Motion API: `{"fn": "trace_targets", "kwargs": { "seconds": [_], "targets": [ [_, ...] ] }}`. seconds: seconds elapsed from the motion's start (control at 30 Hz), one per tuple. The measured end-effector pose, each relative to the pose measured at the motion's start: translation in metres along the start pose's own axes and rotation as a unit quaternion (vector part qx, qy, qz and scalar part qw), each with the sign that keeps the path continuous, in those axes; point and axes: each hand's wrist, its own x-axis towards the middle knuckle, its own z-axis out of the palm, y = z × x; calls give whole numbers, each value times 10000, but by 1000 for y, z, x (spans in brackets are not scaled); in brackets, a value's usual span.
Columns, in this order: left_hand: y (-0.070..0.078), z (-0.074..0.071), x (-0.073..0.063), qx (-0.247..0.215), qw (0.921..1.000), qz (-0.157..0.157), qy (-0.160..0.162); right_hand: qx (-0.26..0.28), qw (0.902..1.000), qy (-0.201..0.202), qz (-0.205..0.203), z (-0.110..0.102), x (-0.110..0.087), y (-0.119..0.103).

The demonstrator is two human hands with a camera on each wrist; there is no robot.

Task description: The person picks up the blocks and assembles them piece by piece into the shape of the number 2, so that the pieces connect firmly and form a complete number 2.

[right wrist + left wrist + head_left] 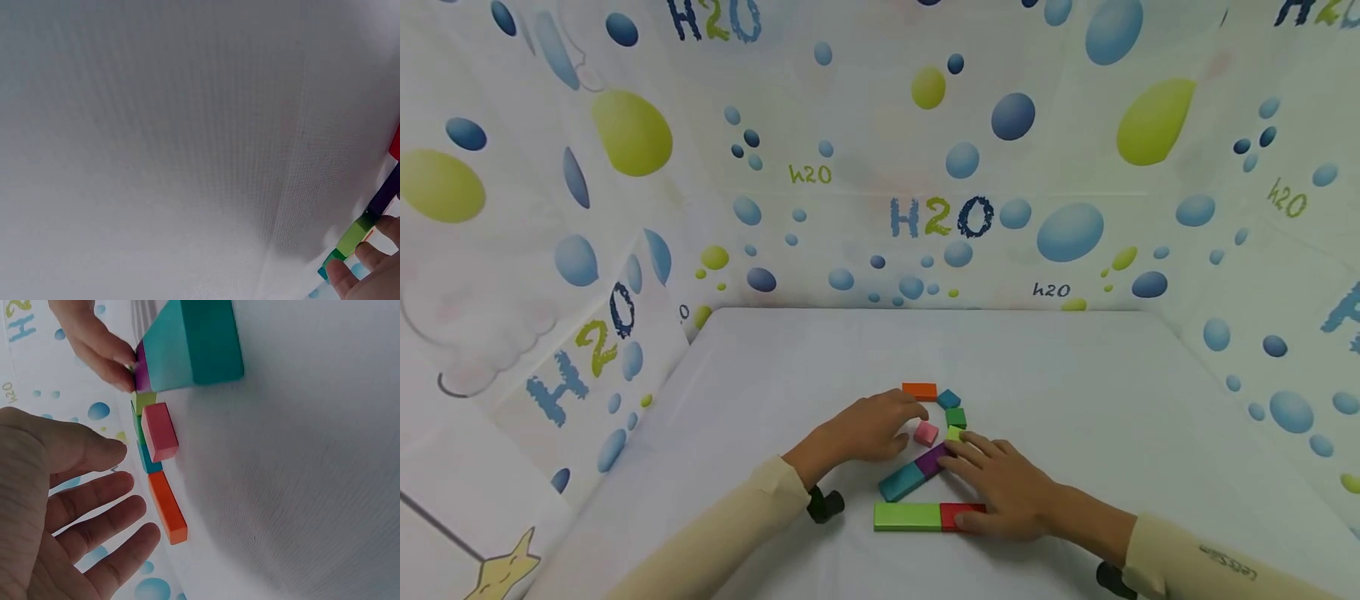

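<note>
Colored blocks form a shape like a figure 2 on the white table. Its top is an orange block, followed by a blue block, a green block and a small lime block. A purple block and a teal block slant down left. Along the bottom lie a long lime block and a red block. My left hand, fingers loosely spread, hovers beside a separate pink block. My right hand rests fingertips at the purple and lime blocks, thumb by the red one.
The white tabletop extends around the blocks. Behind it and at both sides hangs a white cloth printed with blue and green drops and H2O lettering. A dark wrist camera sits under the left wrist.
</note>
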Motion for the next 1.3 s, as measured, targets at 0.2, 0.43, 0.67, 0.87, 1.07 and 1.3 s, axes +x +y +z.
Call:
{"fn": "trace_targets", "kwargs": {
  "seconds": [0.2,0.43,0.67,0.87,1.07,1.3],
  "targets": [
    [-6,0,12,-10,9996,-167,-233,-34,10000,-28,-47,-1,-3,-1],
    [-9,2,22,-16,9990,-204,-394,-107,9999,-63,-40,-1,-4,-1],
    [-9,5,29,23,9986,-132,-511,-184,9998,-85,-67,0,-5,0],
    [-9,8,33,38,9983,-91,-580,-181,9997,-106,-115,0,-5,0],
    [-9,9,37,93,9980,-68,-628,-253,9995,-141,-115,-1,-5,0],
    [-9,11,40,113,9981,-82,-593,-224,9996,-151,-121,-3,-6,0]
  ]
}}
